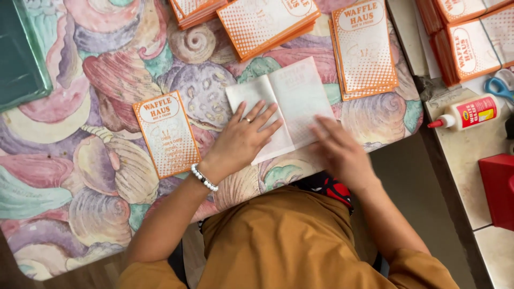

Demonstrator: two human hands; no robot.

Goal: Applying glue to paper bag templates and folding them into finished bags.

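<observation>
A white paper sheet [292, 93], creased down its middle, lies face down on a table covered by a pastel shell-patterned cloth [80, 160]. My left hand [243, 136] lies flat on the sheet's left half, fingers spread, with a ring and a white bead bracelet at the wrist. My right hand [340, 150] is blurred and rests on the sheet's lower right corner. Neither hand grips anything. A single orange-and-white printed paper bag [166, 134] lies to the left of my left hand.
Stacks of the same orange bags lie at the back: one [267, 21] at top middle, one [364, 48] right of the sheet, more [471, 37] on the side counter. A white glue bottle [466, 113], blue scissors [498, 85], a red box [498, 187] and a green board [19, 53] are also there.
</observation>
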